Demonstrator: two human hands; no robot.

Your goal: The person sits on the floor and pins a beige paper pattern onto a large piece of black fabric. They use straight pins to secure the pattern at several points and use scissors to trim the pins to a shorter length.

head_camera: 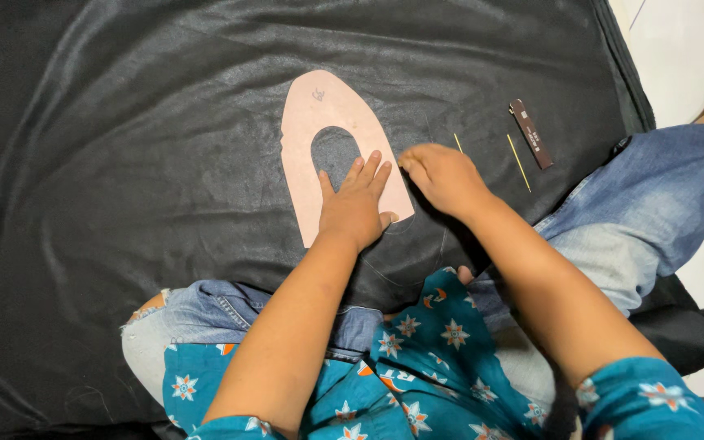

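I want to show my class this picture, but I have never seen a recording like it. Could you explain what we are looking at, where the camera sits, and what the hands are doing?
There is no machine here: a person works with two bare hands. The single picture comes from a camera worn on the person's head, looking down, so you see their own arms, patterned teal shirt and jeans.

A large sheet of shiny black material is spread out in front of them. On it lies a flat pinkish pattern piece, shaped like an arch with a rounded cut-out.

The left hand lies flat on the pattern piece, pressing it down. The right hand rests at its right edge, fingertips together; whether it pinches something small cannot be seen.

To the right lie two thin yellow sticks and a small brown strip.
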